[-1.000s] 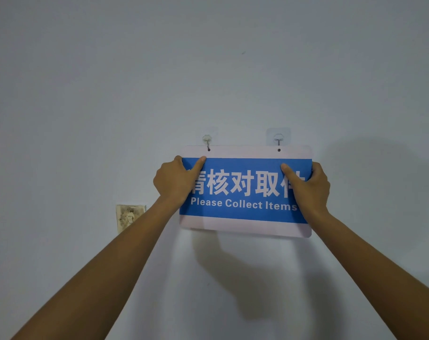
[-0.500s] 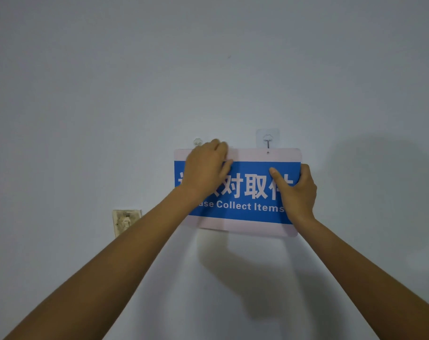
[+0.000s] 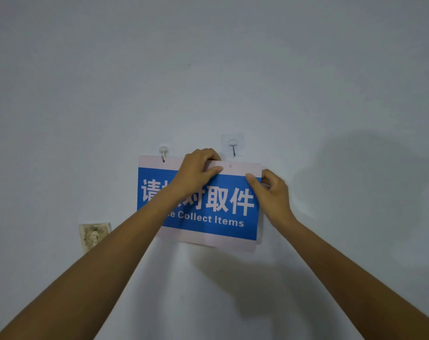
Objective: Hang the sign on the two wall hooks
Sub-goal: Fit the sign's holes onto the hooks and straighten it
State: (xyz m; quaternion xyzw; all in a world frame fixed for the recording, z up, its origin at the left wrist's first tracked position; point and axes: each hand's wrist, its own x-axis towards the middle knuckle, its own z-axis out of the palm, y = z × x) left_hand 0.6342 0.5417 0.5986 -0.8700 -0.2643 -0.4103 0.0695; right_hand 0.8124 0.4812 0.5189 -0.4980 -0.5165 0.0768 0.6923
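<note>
Hanging against the pale wall a little below the centre of the frame, the sign is a blue board with a pinkish-white border, white Chinese characters and the English words "Collect Items" partly visible. It is tilted: its left side is higher and its right side is lower. The left hook passes through the hole near the upper left corner of the sign. The right hook, with its clear sticky pad, is free; it sits just above the upper edge of the sign, and the small hole for it lies below the hook tip, apart from it. The left hand reaches across the front of the sign and pinches its upper edge near the middle, the fingers curled behind the edge and the thumb pressed on the front. The right hand grips the upper right corner of the sign, thumb on the blue front and fingers bent around the side edge. At the lower left of the frame a dirty, worn patch sits on the wall, well apart from the sign. Shadows of the arms and the sign fall on the wall below and to the right.
</note>
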